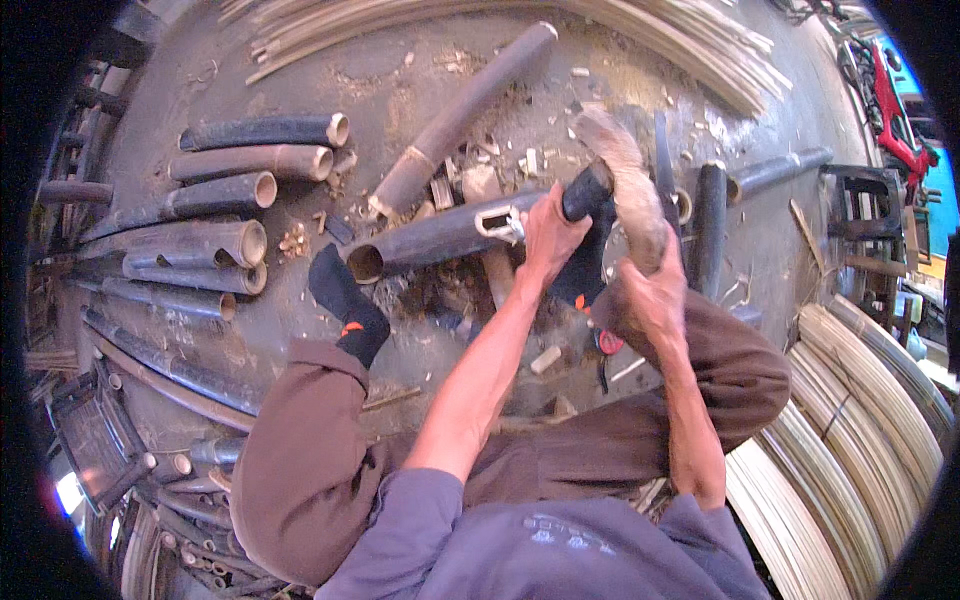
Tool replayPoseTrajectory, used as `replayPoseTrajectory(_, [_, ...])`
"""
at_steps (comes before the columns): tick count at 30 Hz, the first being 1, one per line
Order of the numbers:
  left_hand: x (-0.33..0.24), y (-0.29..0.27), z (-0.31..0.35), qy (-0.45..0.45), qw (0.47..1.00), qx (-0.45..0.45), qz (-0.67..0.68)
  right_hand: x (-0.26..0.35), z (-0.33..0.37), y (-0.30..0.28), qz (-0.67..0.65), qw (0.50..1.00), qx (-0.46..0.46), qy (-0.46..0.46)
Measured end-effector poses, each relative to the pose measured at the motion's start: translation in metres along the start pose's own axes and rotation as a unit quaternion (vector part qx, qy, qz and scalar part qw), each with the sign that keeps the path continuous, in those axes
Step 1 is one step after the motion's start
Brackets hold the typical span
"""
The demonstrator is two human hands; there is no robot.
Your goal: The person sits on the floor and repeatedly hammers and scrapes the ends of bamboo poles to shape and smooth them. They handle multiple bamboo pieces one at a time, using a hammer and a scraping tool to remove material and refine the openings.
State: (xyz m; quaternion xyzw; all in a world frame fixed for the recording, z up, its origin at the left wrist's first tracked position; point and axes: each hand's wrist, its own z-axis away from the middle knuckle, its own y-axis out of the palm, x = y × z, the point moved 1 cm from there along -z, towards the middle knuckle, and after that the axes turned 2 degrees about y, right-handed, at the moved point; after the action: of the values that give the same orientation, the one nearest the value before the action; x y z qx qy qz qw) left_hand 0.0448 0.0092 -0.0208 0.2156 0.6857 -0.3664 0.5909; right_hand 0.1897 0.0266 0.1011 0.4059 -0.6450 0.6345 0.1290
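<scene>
Both grips are busy here: the left grip point(555, 237) is curled firmly around a dark stub point(585, 193), and the right grip point(655, 295) is clenched on the lower end of a rough wooden club point(628, 175), whose far end, a little blurred, rises past that stub. And here's our landmark, the dark bamboo tube point(430, 240), lying on the floor point(410, 330) between the person's feet, its open end just beside the left black sock point(345, 290). It's hard to tell from here whether the stub is the tube's own far end or a separate handle.

Now the big stuff: thick bundles of pale strips point(830, 385) curve away well to the right of the tube, with a loose spread of long strips point(680, 45) well beyond it. Over to its left, look at that row of cut bamboo pieces point(205, 240), several showing open ends toward it! A browner bamboo length point(465, 115) slants just beyond the tube, and a black stool point(870, 180) stands well off to its right.

Down to the little things: a pale squarish rim point(480, 222) shows at the tube's side, right by the left knuckles; a short pale block point(546, 360) lies on the tube's near side; and small chips point(293, 241) sit in a cluster left of its open end.
</scene>
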Motion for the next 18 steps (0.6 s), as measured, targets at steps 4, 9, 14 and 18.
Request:
replayPoseTrajectory(4, [-0.016, -0.007, -0.003, 0.000, 0.997, 0.001, -0.080, 0.003, -0.032, -0.042, -0.190, 0.954, -0.133, 0.191])
replayPoseTrajectory(9, [-0.001, -0.004, 0.000, -0.038, 0.991, 0.085, -0.099, -0.027, 0.038, 0.030, -0.080, 0.988, 0.007, 0.128])
replayPoseTrajectory(14, [-0.044, -0.059, 0.000, -0.045, 0.998, -0.041, 0.011, 0.008, 0.034, 0.003, -0.167, 0.969, 0.058, 0.172])
replayPoseTrajectory(18, [-0.090, -0.138, -0.016, -0.003, 0.957, -0.102, 0.273, 0.037, 0.028, 0.008, -0.131, 0.974, 0.093, 0.158])
